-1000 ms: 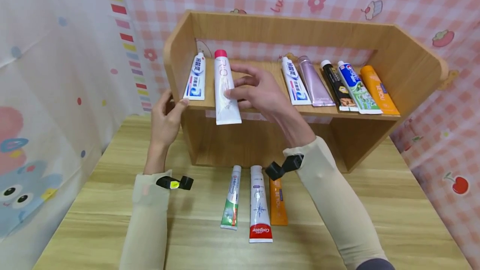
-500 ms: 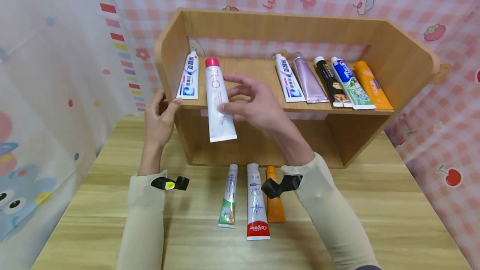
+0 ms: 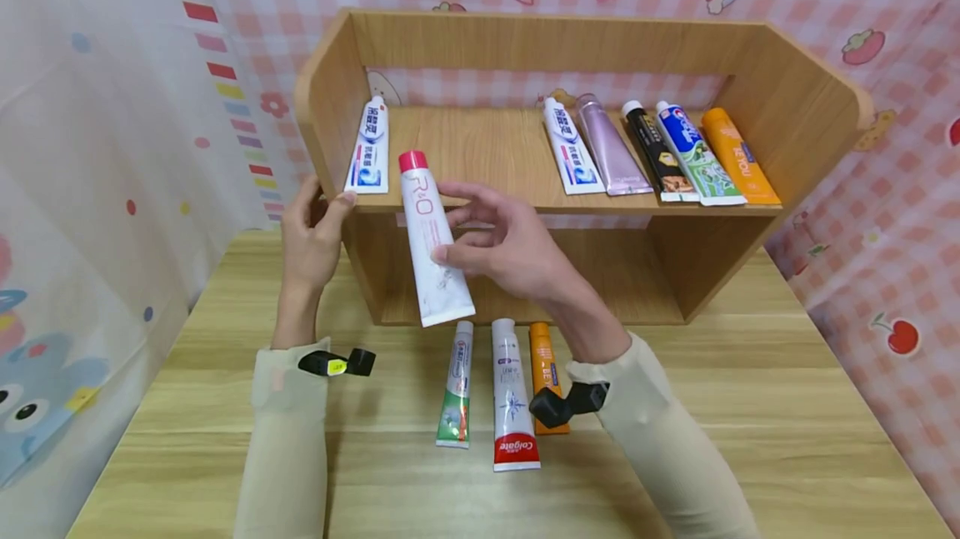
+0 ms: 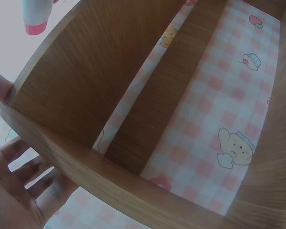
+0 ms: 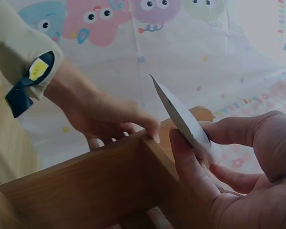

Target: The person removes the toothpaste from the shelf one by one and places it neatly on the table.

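Note:
My right hand (image 3: 517,247) pinches a white toothpaste tube (image 3: 433,247) with a pinkish-red cap between thumb and fingers. Cap up and slightly tilted, the tube is in front of the wooden shelf (image 3: 480,207), overlapping its upper board's edge in the head view. From the right wrist view the tube (image 5: 183,121) appears nearly edge-on. At the shelf's left side my left hand (image 3: 311,235) grips the side panel, thumb on the front edge, fingers along the outer face (image 4: 19,191). A white-and-blue toothpaste tube (image 3: 369,147) lies on the upper board near that thumb.
Farther right on the upper board lie a white-blue tube (image 3: 573,147), a purple tube (image 3: 613,147), a black tube (image 3: 660,154), a blue-green tube (image 3: 701,156) and an orange tube (image 3: 741,157). Green-white (image 3: 456,389), Colgate (image 3: 513,397) and orange (image 3: 543,356) tubes lie on the table (image 3: 375,472).
My right hand has brought the white tube down and toward me from the upper board, tilting it a little more. The left hand stays on the side panel; the head view has shifted slightly.

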{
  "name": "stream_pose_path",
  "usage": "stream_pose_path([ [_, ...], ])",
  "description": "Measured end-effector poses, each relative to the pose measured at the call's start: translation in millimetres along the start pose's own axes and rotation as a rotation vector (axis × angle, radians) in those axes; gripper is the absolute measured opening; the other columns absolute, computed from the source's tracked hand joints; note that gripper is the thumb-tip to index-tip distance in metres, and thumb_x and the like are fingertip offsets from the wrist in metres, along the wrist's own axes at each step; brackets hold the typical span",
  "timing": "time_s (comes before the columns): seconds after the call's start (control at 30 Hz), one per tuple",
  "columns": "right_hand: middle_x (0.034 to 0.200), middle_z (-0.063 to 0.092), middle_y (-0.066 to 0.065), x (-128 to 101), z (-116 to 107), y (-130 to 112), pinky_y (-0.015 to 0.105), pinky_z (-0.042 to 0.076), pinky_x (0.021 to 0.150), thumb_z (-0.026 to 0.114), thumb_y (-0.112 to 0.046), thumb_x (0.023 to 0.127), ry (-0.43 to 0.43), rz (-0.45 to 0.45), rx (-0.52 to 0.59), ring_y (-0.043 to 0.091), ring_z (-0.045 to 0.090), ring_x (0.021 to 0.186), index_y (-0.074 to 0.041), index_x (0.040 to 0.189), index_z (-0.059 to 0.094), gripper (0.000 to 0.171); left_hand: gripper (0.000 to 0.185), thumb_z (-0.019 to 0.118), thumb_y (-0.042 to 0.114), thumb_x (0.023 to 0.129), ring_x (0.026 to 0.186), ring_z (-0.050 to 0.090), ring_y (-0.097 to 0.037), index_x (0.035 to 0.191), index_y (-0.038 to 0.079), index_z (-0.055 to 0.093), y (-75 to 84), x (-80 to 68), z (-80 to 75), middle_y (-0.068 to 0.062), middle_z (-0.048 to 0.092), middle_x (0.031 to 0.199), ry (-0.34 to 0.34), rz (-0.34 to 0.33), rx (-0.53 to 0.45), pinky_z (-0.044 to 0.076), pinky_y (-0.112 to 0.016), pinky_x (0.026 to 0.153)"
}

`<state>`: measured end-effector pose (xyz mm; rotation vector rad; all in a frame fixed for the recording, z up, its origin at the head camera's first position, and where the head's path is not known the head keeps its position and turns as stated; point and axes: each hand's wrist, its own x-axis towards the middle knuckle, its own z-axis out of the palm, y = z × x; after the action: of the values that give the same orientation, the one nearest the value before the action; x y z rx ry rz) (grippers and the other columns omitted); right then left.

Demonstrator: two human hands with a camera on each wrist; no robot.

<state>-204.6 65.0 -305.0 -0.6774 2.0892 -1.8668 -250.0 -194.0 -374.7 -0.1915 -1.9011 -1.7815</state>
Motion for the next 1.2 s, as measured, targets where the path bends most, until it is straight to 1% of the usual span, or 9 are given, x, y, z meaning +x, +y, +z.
stream_pose_path([
  [0.17, 0.124, 0.06, 0.015, -6.1, 2.0, 8.7, 0.038, 0.061, 0.08, 0.072, 0.0, 0.091, -0.02, -0.022, 0.0, 0.028, 0.073, 0.098, -0.017, 0.152, 0.047, 0.068, 0.039, 0.06, 0.012, 0.095, 0.102, 0.062, -0.011, 0.132, 0.002, 0.064, -0.1, 0.8, -0.3, -0.001, 0.067, 0.116, -0.003, 0.009, -0.027, 0.05, -0.024, 0.088],
  [0.3, 0.124, 0.06, 0.014, -11.7, 3.2, 15.7, 0.037, 0.06, 0.08, 0.072, -0.002, 0.092, -0.023, -0.008, 0.0, 0.029, 0.072, 0.098, -0.02, 0.152, 0.047, 0.068, 0.038, 0.06, 0.011, 0.095, 0.1, 0.063, -0.012, 0.131, 0.001, 0.064, 0.1, 0.3, -0.4, -0.002, 0.067, 0.115, -0.005, 0.008, -0.029, 0.05, -0.025, 0.087],
  [0.43, 0.125, 0.06, 0.013, -17.9, 5.0, 21.9, 0.035, 0.059, 0.08, 0.073, -0.002, 0.092, -0.022, -0.004, 0.004, 0.029, 0.071, 0.099, -0.021, 0.152, 0.048, 0.067, 0.04, 0.061, 0.015, 0.096, 0.105, 0.062, -0.012, 0.134, 0.003, 0.064, 0.8, 0.2, 0.0, -0.007, 0.066, 0.123, -0.017, 0.01, -0.009, 0.05, -0.025, 0.09],
  [0.57, 0.126, 0.06, 0.013, -22.7, 7.6, 27.7, 0.036, 0.058, 0.08, 0.073, -0.003, 0.092, -0.035, -0.005, 0.02, 0.03, 0.07, 0.1, -0.022, 0.152, 0.048, 0.067, 0.042, 0.061, 0.016, 0.097, 0.11, 0.061, -0.013, 0.137, 0.005, 0.063, 1.7, -0.1, 0.2, -0.012, 0.064, 0.131, -0.023, 0.011, 0.002, 0.049, -0.025, 0.093],
  [0.73, 0.127, 0.06, 0.013, -27.1, 10.1, 38.9, 0.036, 0.058, 0.081, 0.073, -0.002, 0.091, -0.047, -0.013, 0.012, 0.029, 0.068, 0.101, -0.021, 0.152, 0.047, 0.069, 0.041, 0.061, 0.017, 0.097, 0.108, 0.061, -0.013, 0.136, 0.005, 0.063, 2.6, -0.7, 0.6, -0.013, 0.064, 0.131, -0.026, 0.001, 0.008, 0.049, -0.026, 0.092],
  [0.9, 0.127, 0.06, 0.013, -30.0, 12.5, 52.8, 0.035, 0.059, 0.082, 0.073, 0.001, 0.09, -0.047, -0.027, 0.008, 0.028, 0.068, 0.1, -0.018, 0.151, 0.048, 0.069, 0.043, 0.061, 0.019, 0.097, 0.113, 0.06, -0.015, 0.139, 0.008, 0.062, 3.7, -1.1, 0.9, -0.013, 0.063, 0.136, -0.032, -0.011, 0.025, 0.049, -0.027, 0.095],
  [1.03, 0.128, 0.06, 0.014, -32.7, 15.1, 63.2, 0.035, 0.058, 0.084, 0.073, 0.0, 0.091, -0.055, -0.012, 0.012, 0.027, 0.068, 0.101, -0.019, 0.153, 0.047, 0.07, 0.044, 0.06, 0.019, 0.097, 0.115, 0.06, -0.016, 0.14, 0.01, 0.062, 4.1, -1.5, 0.6, -0.013, 0.062, 0.138, -0.03, -0.019, 0.026, 0.049, -0.028, 0.097],
  [1.2, 0.129, 0.059, 0.015, -34.3, 18.7, 77.0, 0.035, 0.059, 0.083, 0.073, -0.001, 0.091, -0.046, 0.027, 0.029, 0.028, 0.069, 0.101, -0.02, 0.152, 0.048, 0.069, 0.043, 0.06, 0.018, 0.097, 0.112, 0.06, -0.014, 0.139, 0.01, 0.063, 3.6, -1.7, 0.7, -0.013, 0.063, 0.135, -0.022, -0.021, 0.012, 0.049, -0.026, 0.094],
])
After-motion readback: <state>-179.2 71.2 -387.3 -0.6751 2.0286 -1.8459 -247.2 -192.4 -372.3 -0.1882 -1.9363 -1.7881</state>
